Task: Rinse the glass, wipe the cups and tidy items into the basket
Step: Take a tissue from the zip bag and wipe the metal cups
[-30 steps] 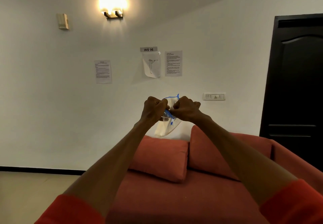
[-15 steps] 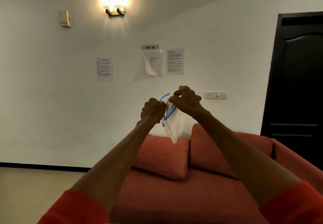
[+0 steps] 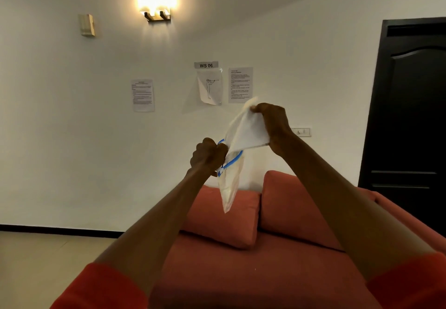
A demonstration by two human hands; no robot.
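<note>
Both my arms are stretched out in front of me at chest height. My left hand (image 3: 208,156) is shut on the blue-edged mouth of a clear plastic zip bag (image 3: 229,183), which hangs down from it. My right hand (image 3: 274,125) is higher and to the right, pinching a white cloth (image 3: 246,131) that comes up out of the bag's mouth. No glass, cup or basket is in view.
An orange-red sofa (image 3: 241,272) with two cushions stands below my arms against a white wall. Paper sheets and a "WS 06" label (image 3: 206,65) hang on the wall. A dark door (image 3: 410,115) is at the right, a lit wall lamp (image 3: 156,0) above.
My hands were together at the bag's mouth. The right hand has risen up and to the right, drawing the white cloth out of the bag, while the left hand keeps hold of the bag.
</note>
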